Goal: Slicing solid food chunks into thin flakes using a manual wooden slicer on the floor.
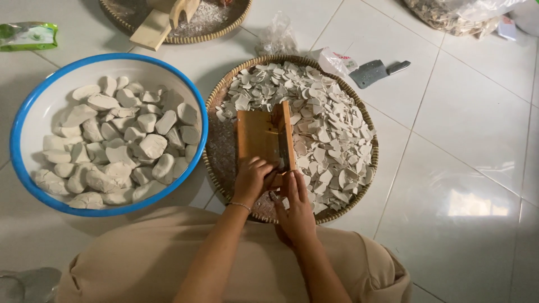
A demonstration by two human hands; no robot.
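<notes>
Nearest, a person in tan clothing is sitting on the white tiled floor (466,140), both forearms reaching forward over a round woven tray (368,120). The left hand (251,180) is curling its fingers down around the near end of a wooden slicer (264,136), gripping it at the tray's near edge. The right hand (296,209) is lying just beside it on the right, fingers stretched flat and pressing toward the slicer's near right corner; whether anything is under the palm is hidden, so I cannot tell if it is grasping a piece. The slicer is resting on the tray, slanting from the hands toward the far side, a thin upright blade running along its right edge. Pale slices (325,118) are heaping on the tray to the right of and beyond the slicer, while the tray's left part is showing bare weave. To the left, touching the tray's rim, a white bowl (33,109) with a blue rim is holding whitish lumps (120,143). Farther right of the tray, a cleaver (376,72) is lying on the floor near a clear plastic bag (278,38). At the far edge, a second woven tray (222,31) is carrying another wooden piece (160,22), and a green packet (28,35) is lying far left.
</notes>
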